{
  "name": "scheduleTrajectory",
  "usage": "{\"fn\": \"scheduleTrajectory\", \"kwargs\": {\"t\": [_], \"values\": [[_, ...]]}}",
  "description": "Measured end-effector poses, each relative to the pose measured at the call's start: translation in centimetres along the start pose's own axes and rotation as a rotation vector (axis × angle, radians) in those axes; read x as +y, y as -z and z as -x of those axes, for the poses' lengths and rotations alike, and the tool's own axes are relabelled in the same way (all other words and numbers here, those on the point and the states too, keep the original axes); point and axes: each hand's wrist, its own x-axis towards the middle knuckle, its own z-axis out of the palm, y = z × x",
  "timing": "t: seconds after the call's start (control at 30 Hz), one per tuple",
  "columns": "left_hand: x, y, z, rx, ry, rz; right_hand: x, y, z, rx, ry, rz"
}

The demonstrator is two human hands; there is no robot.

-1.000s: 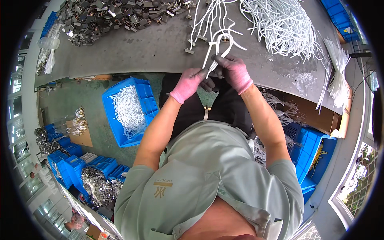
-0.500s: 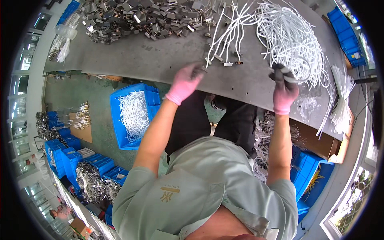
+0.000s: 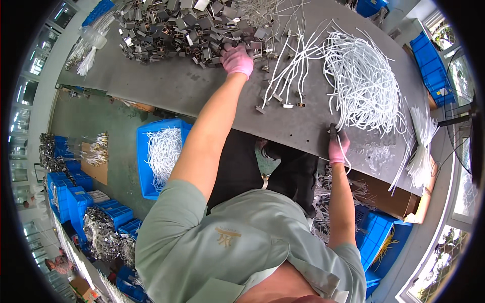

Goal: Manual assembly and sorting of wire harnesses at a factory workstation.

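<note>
My left hand (image 3: 236, 59), in a pink glove with dark fingertips, reaches to the near edge of a heap of small grey metal pieces (image 3: 177, 33). Its fingertips disappear among the pieces, so I cannot see what they touch. Near the table's front edge, my right hand (image 3: 338, 145) is closed on a white wire (image 3: 345, 157) that curves down over the glove. Just beyond it lies a thick tangle of white wires (image 3: 361, 81). Between the hands, several white wires (image 3: 288, 68) are laid out, with small metal pieces (image 3: 287, 105) at their near ends.
A blue crate of white wires (image 3: 164, 156) stands on the floor left of my legs. White bundled strands (image 3: 423, 149) lie at the table's right end. Blue crates (image 3: 376, 237) and a cardboard box (image 3: 389, 199) sit below on the right.
My left hand has gone from the table's front edge out to the metal heap. My right hand has drawn back from the tangle with a wire. Another metal-ended wire lies with the laid-out ones.
</note>
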Motion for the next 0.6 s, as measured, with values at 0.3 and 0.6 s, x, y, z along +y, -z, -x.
{"fn": "scheduleTrajectory", "kwargs": {"t": [0.3, 0.6], "values": [[-7.9, -1.0, 9.4, -0.122, -0.253, 0.302, 1.9, 2.0, -1.9, 0.055, -0.265, -0.180], [-8.9, -0.6, 8.6, -0.168, -0.117, 0.410, 1.1, 1.5, -1.9, 0.024, -0.206, -0.218]]}}
